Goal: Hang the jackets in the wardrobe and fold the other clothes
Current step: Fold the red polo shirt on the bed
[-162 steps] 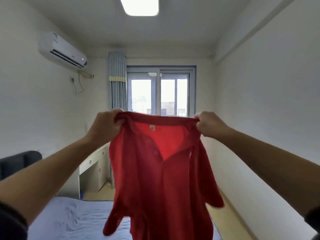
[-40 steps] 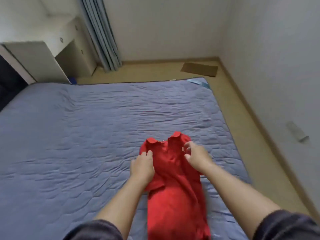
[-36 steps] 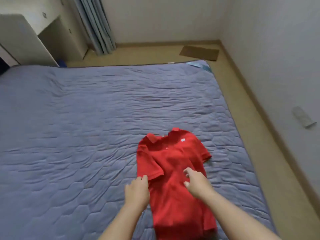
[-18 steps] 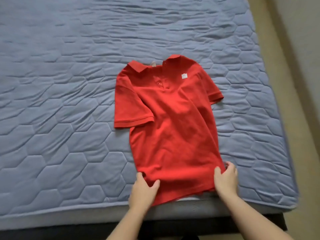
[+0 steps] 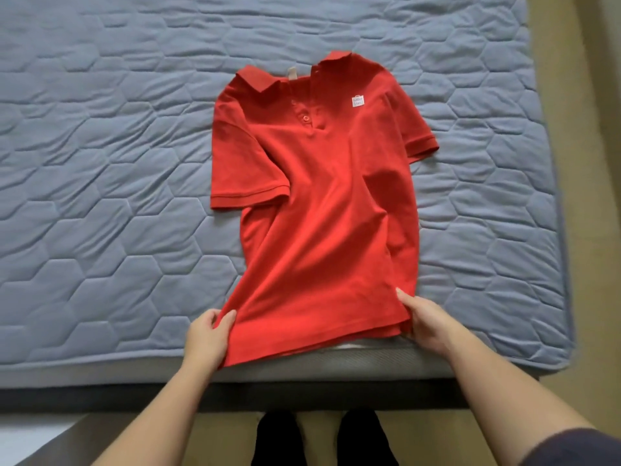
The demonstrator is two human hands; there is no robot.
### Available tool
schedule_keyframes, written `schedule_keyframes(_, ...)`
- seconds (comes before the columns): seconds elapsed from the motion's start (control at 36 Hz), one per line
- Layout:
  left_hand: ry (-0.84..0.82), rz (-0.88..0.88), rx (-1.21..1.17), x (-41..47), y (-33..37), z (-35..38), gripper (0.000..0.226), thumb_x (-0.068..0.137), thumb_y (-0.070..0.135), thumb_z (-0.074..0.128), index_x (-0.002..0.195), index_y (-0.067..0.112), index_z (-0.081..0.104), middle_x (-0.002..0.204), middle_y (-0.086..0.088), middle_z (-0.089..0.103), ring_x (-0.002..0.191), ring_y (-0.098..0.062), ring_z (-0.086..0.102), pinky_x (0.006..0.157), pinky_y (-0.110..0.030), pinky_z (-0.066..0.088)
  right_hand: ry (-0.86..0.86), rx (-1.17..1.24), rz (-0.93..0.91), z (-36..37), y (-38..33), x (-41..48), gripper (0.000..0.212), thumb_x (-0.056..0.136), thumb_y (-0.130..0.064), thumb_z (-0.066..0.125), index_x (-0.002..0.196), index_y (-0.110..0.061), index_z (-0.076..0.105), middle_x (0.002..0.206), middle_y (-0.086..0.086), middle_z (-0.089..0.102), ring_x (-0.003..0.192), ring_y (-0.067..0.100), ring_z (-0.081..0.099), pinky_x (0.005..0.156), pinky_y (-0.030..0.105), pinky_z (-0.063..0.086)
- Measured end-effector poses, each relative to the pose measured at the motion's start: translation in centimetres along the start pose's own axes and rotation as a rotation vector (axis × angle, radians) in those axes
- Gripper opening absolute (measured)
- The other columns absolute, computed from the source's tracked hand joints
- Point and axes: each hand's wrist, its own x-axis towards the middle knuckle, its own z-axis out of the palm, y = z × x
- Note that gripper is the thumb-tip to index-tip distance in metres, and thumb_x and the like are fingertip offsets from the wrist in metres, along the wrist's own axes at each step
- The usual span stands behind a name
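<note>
Left hand (image 5: 206,334): pinches the near left hem corner of the red polo shirt (image 5: 319,213), with the thumb on top of the cloth.
Right hand (image 5: 428,322): grips the near right hem corner, thumb laid on the fabric, the other fingers out of sight under the edge.
Shirt: lies front up on the bed (image 5: 100,196), with the collar (image 5: 260,79) at the far end and the hem slightly over the near mattress edge.
Sleeves: the folded-down sleeve (image 5: 248,176) lies along the body on the left hand's side, and the spread sleeve (image 5: 420,142) points toward the bed's right edge.
Details: a small white label (image 5: 358,101) sits on the chest, and a red button (image 5: 305,118) on the open placket.
Bed cover: blue-grey quilt with hexagon stitching, wrinkled around the shirt.
Surroundings: tan floor (image 5: 578,163) lies right of the bed, the dark bed frame (image 5: 100,400) runs under the mattress edge, and two dark feet (image 5: 279,435) stand on the floor between the forearms.
In the way: only the two thumbs overlap the shirt.
Arms: both bare forearms reach forward over the bed edge, the hands as far apart as the hem is wide. A dark cuff (image 5: 578,449) shows on the right arm.
</note>
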Motion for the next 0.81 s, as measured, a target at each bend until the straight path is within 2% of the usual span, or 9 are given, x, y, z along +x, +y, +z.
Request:
schedule_keyframes(0.08,0.058,-0.009,0.151,0.0,-0.6,-0.6,0.022,0.091,0.023,0.063,0.077,0.006,0.061,0.087,-0.023,0.067,0.088,-0.038,0.061,0.072,-0.038,0.037,0.149,-0.129,-0.138,-1.7,0.4,-0.8,0.028,0.093,-0.019,0.059,0.114,-0.002,0.063,0.083,0.007,0.072,0.064,0.017,0.065,0.056,0.024,0.052)
schedule_keyframes(0.19,0.109,-0.086,0.295,0.3,-1.2,-2.6,0.023,0.093,0.029,0.058,0.083,0.008,0.060,0.099,-0.025,0.065,0.099,-0.042,0.057,0.075,-0.039,0.039,0.337,-0.466,-0.290,-6.5,0.8,-3.6,0.026,0.092,-0.017,0.060,0.111,0.000,0.066,0.106,0.013,0.066,0.088,0.019,0.057,0.075,0.025,0.046)
schedule_keyframes(0.28,0.007,-0.102,0.450,0.1,-1.7,-2.9,0.024,0.094,0.031,0.055,0.086,0.009,0.061,0.106,-0.024,0.064,0.103,-0.041,0.056,0.080,-0.041,0.043,0.286,-0.589,-0.228,-8.9,1.9,-5.8,0.016,0.091,-0.012,0.062,0.101,-0.001,0.068,0.090,0.009,0.067,0.078,0.016,0.055,0.056,0.009,0.045)
schedule_keyframes(0.36,-0.118,-0.158,0.504,-0.5,-2.0,-2.1,0.028,0.094,0.025,0.055,0.110,0.004,0.063,0.118,-0.024,0.062,0.111,-0.041,0.055,0.089,-0.040,0.043,0.341,-0.704,-0.153,-9.7,3.0,-5.6,0.014,0.090,-0.013,0.064,0.091,0.001,0.066,0.071,0.006,0.059,0.061,0.012,0.046,0.044,0.009,0.035)
schedule_keyframes(0.42,-0.177,-0.213,0.508,-0.8,-1.6,-1.5,0.032,0.091,0.022,0.057,0.114,0.001,0.059,0.120,-0.026,0.060,0.112,-0.041,0.055,0.088,-0.038,0.043,0.399,-0.764,-0.120,-9.4,3.1,-4.9,0.011,0.087,-0.010,0.068,0.088,0.000,0.063,0.078,0.012,0.060,0.065,0.016,0.049,0.051,0.015,0.038)
schedule_keyframes(0.53,-0.140,-0.325,0.528,-0.1,0.3,-1.4,0.053,0.087,0.033,0.058,0.126,-0.002,0.045,0.129,-0.027,0.053,0.118,-0.040,0.052,0.093,-0.041,0.042,0.515,-0.912,-0.164,-7.6,1.3,-3.6,0.034,0.083,-0.014,0.070,0.112,-0.002,0.059,0.113,0.019,0.064,0.106,0.031,0.060,0.089,0.033,0.042)
schedule_keyframes(0.61,-0.036,-0.309,0.548,1.2,2.5,-2.0,0.054,0.087,0.034,0.054,0.126,-0.001,0.040,0.131,-0.028,0.050,0.119,-0.042,0.051,0.094,-0.044,0.041,0.577,-0.981,-0.241,-5.5,-1.4,-2.9,0.046,0.084,-0.020,0.065,0.125,-0.006,0.050,0.123,0.018,0.060,0.115,0.034,0.056,0.093,0.037,0.042)
schedule_keyframes(0.72,0.021,-0.224,0.206,5.3,6.6,-2.4,0.047,0.088,0.028,0.050,0.120,-0.005,0.047,0.123,-0.030,0.055,0.117,-0.044,0.051,0.096,-0.043,0.040,0.560,-1.020,-0.363,-1.7,-5.2,-1.2,0.058,0.082,-0.020,0.063,0.134,-0.009,0.042,0.130,0.019,0.053,0.117,0.035,0.052,0.098,0.042,0.044)
schedule_keyframes(0.81,-0.013,-0.220,-0.322,8.3,10.3,-2.1,0.034,0.077,0.042,0.048,0.083,0.009,0.054,0.077,-0.012,0.068,0.080,-0.032,0.061,0.068,-0.032,0.052,0.555,-1.036,-0.464,1.0,-8.0,0.5,0.068,0.082,-0.019,0.062,0.143,-0.010,0.032,0.135,0.023,0.045,0.121,0.037,0.048,0.103,0.042,0.040)
